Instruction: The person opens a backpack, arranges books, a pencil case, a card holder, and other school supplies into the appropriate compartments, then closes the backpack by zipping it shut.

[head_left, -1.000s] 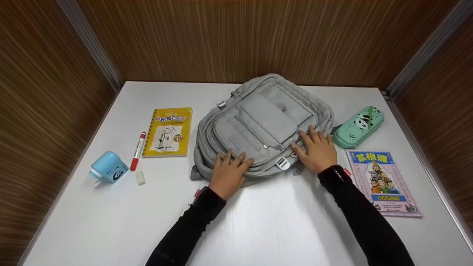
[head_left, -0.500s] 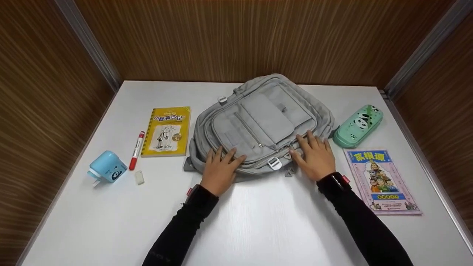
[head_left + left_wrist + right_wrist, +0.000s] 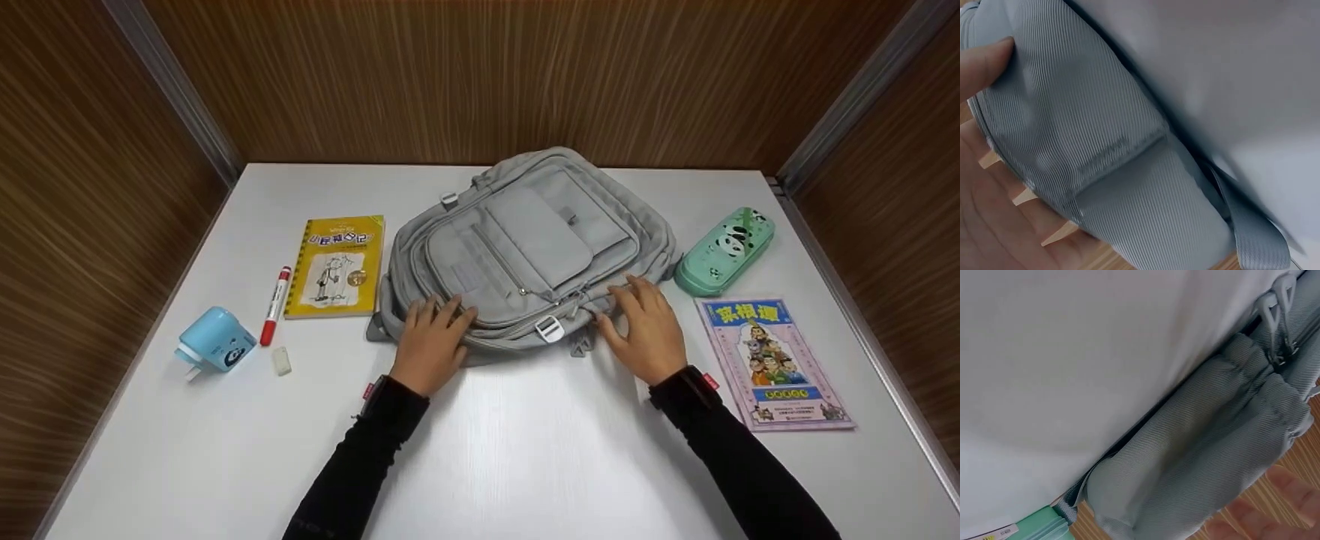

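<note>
A grey backpack (image 3: 540, 232) lies front side up, aslant on the white table. My left hand (image 3: 427, 349) rests on its near left edge, fingers spread over the front; in the left wrist view the thumb (image 3: 985, 67) touches the ribbed side panel. My right hand (image 3: 649, 334) is at the near right edge, its fingers extended at the cloth beside the side pocket (image 3: 1202, 450). Whether those fingertips press the cloth is hard to tell. Two triangular zipper pulls (image 3: 581, 345) hang from the near side, close to a white buckle (image 3: 550, 328).
Left of the backpack lie a yellow book (image 3: 335, 266), a red-and-white marker (image 3: 275, 306), an eraser (image 3: 281, 361) and a light blue panda-printed item (image 3: 217, 339). To the right are a green panda pencil case (image 3: 725, 251) and a pink-bordered book (image 3: 776, 367). Wood-grain panels (image 3: 480, 82) enclose the table.
The backpack has slid slightly left, with my left hand moving along with it. My right hand has shifted a little down and right against the bag's edge. The view has drifted slightly.
</note>
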A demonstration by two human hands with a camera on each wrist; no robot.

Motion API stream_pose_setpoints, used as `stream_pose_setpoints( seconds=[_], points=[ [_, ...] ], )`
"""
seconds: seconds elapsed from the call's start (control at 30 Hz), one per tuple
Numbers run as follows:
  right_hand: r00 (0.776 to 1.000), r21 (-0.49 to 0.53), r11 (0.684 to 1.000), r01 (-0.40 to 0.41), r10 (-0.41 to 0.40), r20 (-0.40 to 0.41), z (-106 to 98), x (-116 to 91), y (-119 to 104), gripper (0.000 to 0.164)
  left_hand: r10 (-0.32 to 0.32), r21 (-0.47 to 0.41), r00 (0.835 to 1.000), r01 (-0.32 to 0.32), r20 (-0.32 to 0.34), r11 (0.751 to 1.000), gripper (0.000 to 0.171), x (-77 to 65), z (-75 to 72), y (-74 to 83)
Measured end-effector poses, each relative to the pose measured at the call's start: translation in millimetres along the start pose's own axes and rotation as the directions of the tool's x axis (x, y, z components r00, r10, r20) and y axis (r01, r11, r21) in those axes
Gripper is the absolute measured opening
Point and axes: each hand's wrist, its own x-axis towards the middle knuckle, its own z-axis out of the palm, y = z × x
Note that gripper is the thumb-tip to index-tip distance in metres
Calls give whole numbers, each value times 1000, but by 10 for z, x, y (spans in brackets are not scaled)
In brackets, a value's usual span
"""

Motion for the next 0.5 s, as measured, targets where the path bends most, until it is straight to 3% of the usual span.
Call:
stream_pose_setpoints(
  seconds=[0.13, 0.23, 0.4, 0.5],
  points=[
    [995, -1, 999, 38, -38, -93, 16, -71, -34, 30, -23, -29, 1000, 23, 4, 999, 60, -24, -26, -33],
    [995, -28, 998, 49, -51, -84, 37, -115, -85, 22, -39, -48, 999, 39, 9, 998, 62, -32, -46, -57],
    [998, -91, 995, 36, -31, 60, 72, -167, -208, 23, -72, -57, 997, 73, 26, 996, 63, -48, -74, -114],
    [986, -140, 990, 11, 12, 164, 100, -169, -269, 26, -85, -63, 996, 87, 35, 994, 61, -66, -88, -159]
  ],
)
